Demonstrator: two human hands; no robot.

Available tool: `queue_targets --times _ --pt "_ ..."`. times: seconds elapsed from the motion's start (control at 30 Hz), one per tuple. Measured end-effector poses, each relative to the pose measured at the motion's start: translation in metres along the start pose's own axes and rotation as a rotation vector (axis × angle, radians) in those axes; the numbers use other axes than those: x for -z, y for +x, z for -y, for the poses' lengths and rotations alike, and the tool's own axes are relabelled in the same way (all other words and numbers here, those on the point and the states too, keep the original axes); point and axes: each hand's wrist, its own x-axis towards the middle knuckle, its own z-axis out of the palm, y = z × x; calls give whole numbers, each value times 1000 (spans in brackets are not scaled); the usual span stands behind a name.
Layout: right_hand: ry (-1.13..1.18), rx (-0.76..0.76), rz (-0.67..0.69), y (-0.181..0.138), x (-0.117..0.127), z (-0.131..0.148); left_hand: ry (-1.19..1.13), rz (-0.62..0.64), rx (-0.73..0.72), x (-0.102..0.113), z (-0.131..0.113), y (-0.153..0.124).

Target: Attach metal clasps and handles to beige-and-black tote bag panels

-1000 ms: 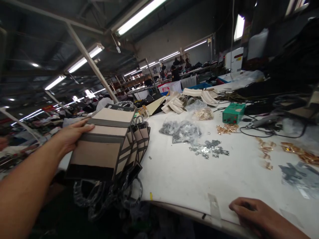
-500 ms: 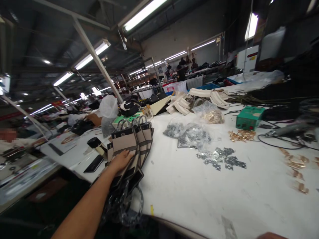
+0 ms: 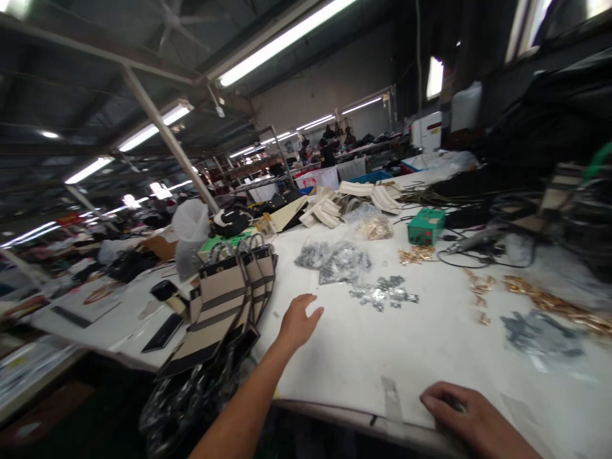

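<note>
My left hand (image 3: 299, 320) is over the white table (image 3: 335, 357), fingers apart and nothing in them. To its left leans a stack of beige-and-black handbags (image 3: 222, 293), their handles wrapped in clear plastic. Low at the right, near the table's front edge, my right hand (image 3: 461, 411) is curled. Something small may be between its thumb and fingers, but I cannot make it out. Beyond my left hand lie grey metal plates with holes (image 3: 382, 293) and plastic bags of similar pieces (image 3: 342, 260).
A green box (image 3: 426, 227) with cables stands at the back right, gold-coloured metal pieces (image 3: 415, 255) before it. Farther right are more gold pieces (image 3: 549, 296) and a clear bag of grey parts (image 3: 542, 335). White curved strips (image 3: 320, 209) are piled at the back. A black phone-like slab (image 3: 162, 333) lies left.
My left hand has left the handbags and moved right over the table, fingers apart. My right hand has come further into view at the lower right. The camera view has turned right.
</note>
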Motion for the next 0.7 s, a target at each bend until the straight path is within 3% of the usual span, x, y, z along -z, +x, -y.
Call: queue_targets --times 0.13,0.27,0.4,0.5,0.63,0.7 --pt "149 18 14 -2 6 5 -191 62 -80 -88 -64 -35" --pt "231 -38 85 5 41 12 -42 5 -337 -138 -86 -65" --pt "52 32 28 21 103 42 152 -140 -495 -149 -87 -76" --pt "-123 98 -44 59 136 73 227 -162 -523 -144 -91 -77" --pt "-387 309 -121 144 136 105 299 -189 -540 -140 -97 -76" --pt "-493 297 -163 191 128 113 320 -194 -550 -142 -94 -75"
